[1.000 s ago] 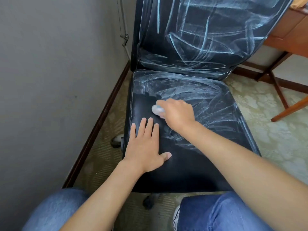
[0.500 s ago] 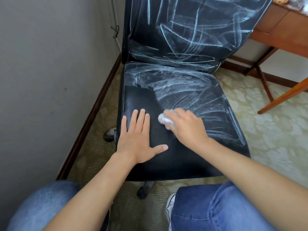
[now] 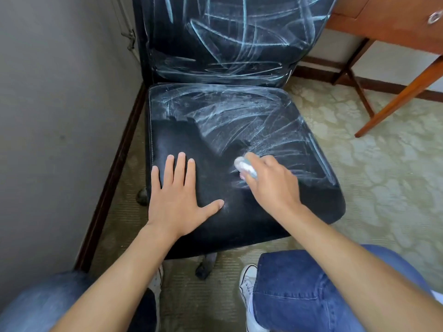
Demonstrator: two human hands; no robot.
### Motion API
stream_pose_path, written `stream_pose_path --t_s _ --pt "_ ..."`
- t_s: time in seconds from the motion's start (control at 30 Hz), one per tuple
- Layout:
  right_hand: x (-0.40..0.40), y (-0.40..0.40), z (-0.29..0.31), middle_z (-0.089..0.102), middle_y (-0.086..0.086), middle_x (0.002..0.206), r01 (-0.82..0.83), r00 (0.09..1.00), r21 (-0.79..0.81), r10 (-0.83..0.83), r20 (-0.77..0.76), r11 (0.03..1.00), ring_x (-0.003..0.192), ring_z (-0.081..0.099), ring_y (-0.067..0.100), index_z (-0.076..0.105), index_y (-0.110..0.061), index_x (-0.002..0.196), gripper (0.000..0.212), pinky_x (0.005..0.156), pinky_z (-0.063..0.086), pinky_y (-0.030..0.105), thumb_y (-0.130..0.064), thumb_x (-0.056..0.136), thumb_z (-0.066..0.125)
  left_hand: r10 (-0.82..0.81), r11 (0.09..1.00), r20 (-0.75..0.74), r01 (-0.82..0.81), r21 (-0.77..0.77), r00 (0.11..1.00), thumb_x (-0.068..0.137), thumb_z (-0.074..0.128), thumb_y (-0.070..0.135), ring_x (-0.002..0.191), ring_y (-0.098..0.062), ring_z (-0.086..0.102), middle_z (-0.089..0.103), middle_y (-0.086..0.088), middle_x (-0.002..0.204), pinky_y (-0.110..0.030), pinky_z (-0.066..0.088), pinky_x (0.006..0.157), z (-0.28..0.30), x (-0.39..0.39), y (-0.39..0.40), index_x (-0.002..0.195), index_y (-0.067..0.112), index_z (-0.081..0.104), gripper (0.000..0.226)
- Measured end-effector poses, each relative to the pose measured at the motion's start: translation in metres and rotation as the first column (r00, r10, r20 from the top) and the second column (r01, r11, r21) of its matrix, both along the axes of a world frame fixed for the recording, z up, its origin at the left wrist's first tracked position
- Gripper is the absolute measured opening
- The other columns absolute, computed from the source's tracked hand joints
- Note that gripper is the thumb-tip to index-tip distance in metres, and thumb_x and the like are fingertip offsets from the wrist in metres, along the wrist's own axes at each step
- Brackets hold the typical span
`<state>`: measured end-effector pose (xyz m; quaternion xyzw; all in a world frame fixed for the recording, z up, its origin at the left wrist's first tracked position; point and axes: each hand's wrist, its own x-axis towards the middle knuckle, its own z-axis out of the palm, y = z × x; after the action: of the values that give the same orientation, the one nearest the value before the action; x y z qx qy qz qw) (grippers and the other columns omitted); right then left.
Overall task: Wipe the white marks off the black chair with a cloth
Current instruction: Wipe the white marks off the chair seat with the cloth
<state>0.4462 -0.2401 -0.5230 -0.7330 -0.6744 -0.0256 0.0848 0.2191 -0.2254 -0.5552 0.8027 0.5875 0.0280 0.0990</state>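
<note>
Nearest the camera, two knees in blue jeans (image 3: 299,291) and a white shoe (image 3: 248,279) are seen above a pale patterned carpet (image 3: 383,188). Just beyond, the left hand (image 3: 178,200) is laid flat on the front left of the seat, fingers straight and spread, nothing held; the chair (image 3: 239,226) appears to be steadied by it.

To its right, the right hand (image 3: 271,185) is curled round a small bunched cloth (image 3: 244,167), which is pressed against the seat at the edge of the chalky area. Compared with a second ago, the cloth has been drawn from the left-centre of the seat toward the right and nearer the front, and the clean black patch has been widened behind it. By this it may be judged that the front left of the seat is largely done, while the white marks (image 3: 239,116) over the back and right of the seat remain, and the backrest (image 3: 227,37) has not been touched at all (it is the heavier job).

Most of the cloth is hidden under the fingers, so its size cannot be told. The top of the backrest is cut off by the frame, as is most of the wooden desk (image 3: 395,22) at the far right.
</note>
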Motion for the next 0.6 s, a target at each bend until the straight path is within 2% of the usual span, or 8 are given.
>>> stream_pose_path --t_s 0.1,0.17,0.23,0.3,0.37,0.4,0.5,0.6 --pt "0.048 0.001 0.003 0.061 0.01 0.107 0.322 0.946 -0.028 -0.323 -0.028 0.946 0.083 0.06 0.035 0.05 -0.026 0.127 0.031 0.064 0.039 0.037 -0.046 0.104 0.052 -0.062 0.995 -0.025 0.064 0.073 0.998 0.087 0.024 0.086 0.161 -0.037 0.001 0.01 -0.013 0.175 -0.061 0.003 0.129 -0.001 0.01 -0.006 0.165 0.009 0.02 0.11" --pt "0.044 -0.007 -0.002 0.06 0.011 0.108 0.35 0.935 -0.004 -0.35 -0.054 0.937 0.084 0.062 0.036 0.05 -0.025 0.127 0.029 0.063 0.041 0.037 -0.043 0.104 0.051 -0.107 0.989 -0.049 0.112 0.101 0.993 0.091 0.028 0.075 0.161 -0.038 0.006 0.017 -0.015 0.173 -0.063 0.008 0.127 -0.003 0.022 -0.012 0.163 0.006 0.028 0.1" --pt "0.014 -0.019 -0.004 0.059 0.008 0.107 0.25 0.963 0.041 -0.244 -0.113 0.967 0.084 0.065 0.037 0.05 -0.029 0.122 0.022 0.062 0.05 0.039 -0.04 0.103 0.052 -0.096 0.991 -0.081 0.103 0.091 0.992 0.092 0.025 0.074 0.161 -0.039 0.004 0.012 -0.016 0.174 -0.065 0.005 0.126 -0.005 0.035 -0.016 0.164 0.006 0.024 0.099" --pt "-0.02 -0.034 -0.008 0.059 0.004 0.105 0.02 0.987 0.074 -0.008 -0.163 0.997 0.083 0.064 0.034 0.05 -0.035 0.117 0.021 0.061 0.055 0.041 -0.037 0.097 0.058 -0.076 0.992 -0.116 0.087 0.094 0.99 0.093 0.021 0.079 0.16 -0.041 0.004 0.011 -0.016 0.174 -0.068 0.005 0.124 -0.007 0.04 -0.017 0.165 0.006 0.022 0.102" --pt "-0.035 -0.046 -0.013 0.059 0.0 0.109 -0.153 0.983 0.066 0.159 -0.093 0.986 0.084 0.063 0.028 0.053 -0.036 0.127 0.033 0.057 0.055 0.039 -0.038 0.096 0.061 -0.076 0.989 -0.135 0.092 0.116 0.988 0.092 0.024 0.081 0.159 -0.042 0.009 0.015 -0.016 0.173 -0.07 0.009 0.122 -0.01 0.04 -0.017 0.164 0.006 0.026 0.103" --pt "-0.027 -0.045 -0.013 0.06 -0.001 0.11 -0.173 0.981 0.075 0.179 -0.074 0.982 0.085 0.063 0.026 0.053 -0.035 0.133 0.038 0.056 0.055 0.038 -0.04 0.096 0.061 -0.079 0.987 -0.141 0.097 0.125 0.987 0.092 0.026 0.081 0.159 -0.042 0.011 0.017 -0.016 0.173 -0.072 0.01 0.121 -0.01 0.039 -0.017 0.163 0.007 0.028 0.103" --pt "0.022 -0.033 -0.012 0.061 0.004 0.118 0.055 0.998 0.066 -0.053 -0.019 0.996 0.093 0.064 0.031 0.05 -0.031 0.139 0.041 0.061 0.047 0.037 -0.04 0.099 0.06 -0.067 0.987 -0.146 0.087 0.136 0.987 0.092 0.029 0.081 0.158 -0.044 0.011 0.019 -0.013 0.173 -0.076 0.008 0.118 -0.01 0.039 -0.018 0.163 0.01 0.03 0.1" --pt "0.075 -0.028 -0.011 0.059 0.01 0.12 0.405 0.913 0.019 -0.403 -0.067 0.914 0.095 0.064 0.037 0.046 -0.027 0.139 0.038 0.066 0.042 0.038 -0.042 0.104 0.052 -0.042 0.99 -0.166 0.063 0.124 0.985 0.092 0.025 0.082 0.158 -0.045 0.009 0.017 -0.012 0.174 -0.077 0.006 0.117 -0.009 0.044 -0.019 0.164 0.012 0.028 0.1"
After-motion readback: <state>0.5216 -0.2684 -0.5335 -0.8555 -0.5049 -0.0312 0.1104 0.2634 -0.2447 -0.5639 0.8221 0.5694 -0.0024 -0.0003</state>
